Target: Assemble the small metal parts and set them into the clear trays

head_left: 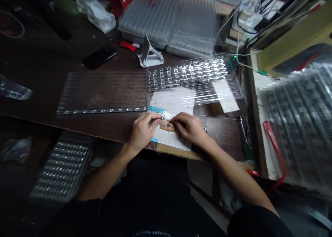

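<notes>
Over the front edge of the desk, my left hand (pixel 142 130) has thumb and forefinger pinched at a small metal part (pixel 163 118), which looks like one of the connectors from the tray. A small orange-brown block (pixel 167 125) lies between my hands on white paper (pixel 172 100), with a dark round piece on top. My right hand (pixel 190 128) is closed with its fingertips at the block's right end; what they hold is hidden. Beyond my hands a clear ribbed tray (pixel 186 71) carries rows of metal connectors. Another clear tray (pixel 103 92) has one row along its near edge.
Stacked clear trays (pixel 150 17) stand at the back. A phone (pixel 100 56) and a white folding stand (pixel 150 55) lie nearer. A screwdriver (pixel 243 130) is at the right, beside bagged trays (pixel 298 126). A filled tray (pixel 62 166) sits below the desk at left.
</notes>
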`<state>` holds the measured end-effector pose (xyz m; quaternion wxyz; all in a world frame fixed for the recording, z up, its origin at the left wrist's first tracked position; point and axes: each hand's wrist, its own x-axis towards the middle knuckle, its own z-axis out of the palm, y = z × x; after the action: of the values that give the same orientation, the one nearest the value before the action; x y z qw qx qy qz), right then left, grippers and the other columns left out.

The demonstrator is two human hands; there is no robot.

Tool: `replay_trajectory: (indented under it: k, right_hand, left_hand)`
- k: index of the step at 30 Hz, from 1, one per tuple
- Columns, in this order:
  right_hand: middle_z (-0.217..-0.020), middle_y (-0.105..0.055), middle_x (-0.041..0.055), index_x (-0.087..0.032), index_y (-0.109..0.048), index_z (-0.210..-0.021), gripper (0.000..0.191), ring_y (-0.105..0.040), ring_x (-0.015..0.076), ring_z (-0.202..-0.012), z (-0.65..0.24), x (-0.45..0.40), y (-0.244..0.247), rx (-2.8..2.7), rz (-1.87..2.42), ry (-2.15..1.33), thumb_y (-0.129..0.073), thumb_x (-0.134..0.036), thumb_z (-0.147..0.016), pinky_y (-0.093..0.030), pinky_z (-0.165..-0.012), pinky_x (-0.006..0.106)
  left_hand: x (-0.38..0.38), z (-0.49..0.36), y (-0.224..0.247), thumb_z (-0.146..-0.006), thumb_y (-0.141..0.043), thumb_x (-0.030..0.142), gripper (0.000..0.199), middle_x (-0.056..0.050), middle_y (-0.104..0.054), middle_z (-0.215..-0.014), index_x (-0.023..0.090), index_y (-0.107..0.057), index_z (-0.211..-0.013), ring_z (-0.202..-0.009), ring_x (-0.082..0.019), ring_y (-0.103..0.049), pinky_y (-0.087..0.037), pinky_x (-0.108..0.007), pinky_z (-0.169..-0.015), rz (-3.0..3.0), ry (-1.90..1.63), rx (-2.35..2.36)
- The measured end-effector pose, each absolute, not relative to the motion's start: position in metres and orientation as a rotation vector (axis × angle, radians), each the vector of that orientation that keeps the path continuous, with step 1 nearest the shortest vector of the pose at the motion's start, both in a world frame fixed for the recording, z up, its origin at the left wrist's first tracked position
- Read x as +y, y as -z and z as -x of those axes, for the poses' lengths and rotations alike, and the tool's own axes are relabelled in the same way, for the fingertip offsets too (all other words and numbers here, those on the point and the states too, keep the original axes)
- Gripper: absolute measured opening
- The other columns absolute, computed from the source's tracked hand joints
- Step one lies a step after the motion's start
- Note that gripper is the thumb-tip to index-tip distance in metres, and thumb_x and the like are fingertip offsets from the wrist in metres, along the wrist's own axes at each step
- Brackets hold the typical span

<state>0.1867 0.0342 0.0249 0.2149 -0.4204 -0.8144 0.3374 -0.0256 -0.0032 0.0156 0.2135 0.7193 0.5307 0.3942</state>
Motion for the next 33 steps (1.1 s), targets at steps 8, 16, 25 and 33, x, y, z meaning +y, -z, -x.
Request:
replay_trajectory:
  k: [8,16,25,33]
  right_hand:
    - [-0.106,-0.063,0.0123,-0.014,-0.062,-0.113,0.022,-0.058,0.0219,-0.096,-0.177,0.014,-0.024,-2.704,0.962,-0.406,-0.045,-0.019,-0.100,-0.050,-0.078,0.033]
    - [-0.117,-0.061,0.0077,-0.022,-0.058,-0.124,0.026,-0.060,0.0179,-0.096,-0.189,0.021,-0.034,-2.612,0.976,-0.502,-0.048,-0.024,-0.100,-0.047,-0.072,0.027]
    - [-0.105,-0.068,0.0057,-0.019,-0.069,-0.106,0.025,-0.064,0.0187,-0.096,-0.250,0.025,-0.114,-2.349,1.178,-0.593,-0.046,-0.024,-0.098,-0.048,-0.084,0.032]
    - [-0.093,-0.073,0.0062,-0.020,-0.072,-0.100,0.022,-0.066,0.0185,-0.084,-0.248,0.049,-0.088,-2.224,1.348,-0.577,-0.052,-0.029,-0.094,-0.051,-0.078,0.031]
  left_hand:
    - [-0.016,0.034,-0.010,-0.091,-0.060,0.033,0.018,-0.005,-0.072,-0.108,0.024,-0.065,-0.106,-0.101,-0.028,-0.064,-0.047,-0.041,-0.092,-2.255,-0.788,1.570]
    - [-0.001,0.022,-0.018,-0.092,-0.055,0.036,0.021,-0.006,-0.072,-0.097,0.021,-0.067,-0.102,-0.091,-0.025,-0.066,-0.050,-0.037,-0.086,-2.159,-0.926,1.699]
    - [0.003,0.018,-0.015,-0.090,-0.056,0.033,0.019,-0.004,-0.072,-0.097,0.021,-0.068,-0.099,-0.090,-0.021,-0.066,-0.050,-0.036,-0.090,-2.068,-0.920,1.617]
    - [0.005,0.011,-0.027,-0.090,-0.060,0.029,0.013,-0.003,-0.074,-0.093,0.021,-0.069,-0.093,-0.088,-0.019,-0.067,-0.051,-0.032,-0.082,-1.977,-0.997,1.456]
